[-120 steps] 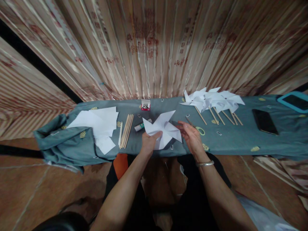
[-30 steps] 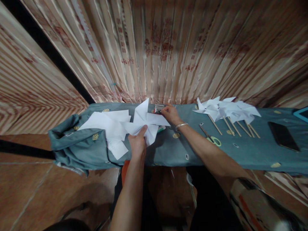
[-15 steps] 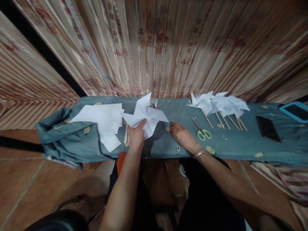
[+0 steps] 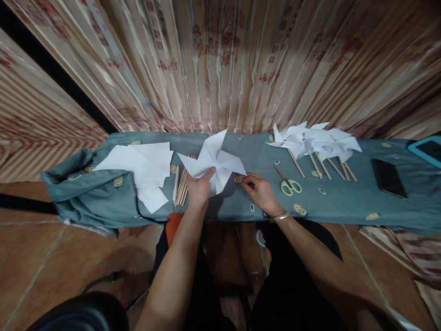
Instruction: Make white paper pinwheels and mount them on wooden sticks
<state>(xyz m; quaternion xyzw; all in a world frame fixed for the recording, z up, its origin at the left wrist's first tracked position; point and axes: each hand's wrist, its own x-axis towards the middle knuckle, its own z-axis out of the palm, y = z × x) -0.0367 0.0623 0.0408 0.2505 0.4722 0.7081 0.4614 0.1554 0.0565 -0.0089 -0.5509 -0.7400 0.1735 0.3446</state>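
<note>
Cloth (image 4: pixel 344 207), blue-grey, spans mid-frame: paper sheets (image 4: pixel 141 165) at left, sticks (image 4: pixel 181 186) beside them, finished pinwheels (image 4: pixel 317 142) upper right, scissors (image 4: pixel 289 184) right of centre. Pinwheel (image 4: pixel 215 163), white, stickless, centre frame, pinched at its hub by the left hand (image 4: pixel 200 191). Right hand (image 4: pixel 260 193) on the cloth just right of it, fingertips together, contents too small to tell; step judged fastening the hub, which calls for bringing that hand squarely to the centre.

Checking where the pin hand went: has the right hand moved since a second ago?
Yes. The right hand has come back from the far edge of the table to the near side, left of the scissors, by the pinwheel.
</note>
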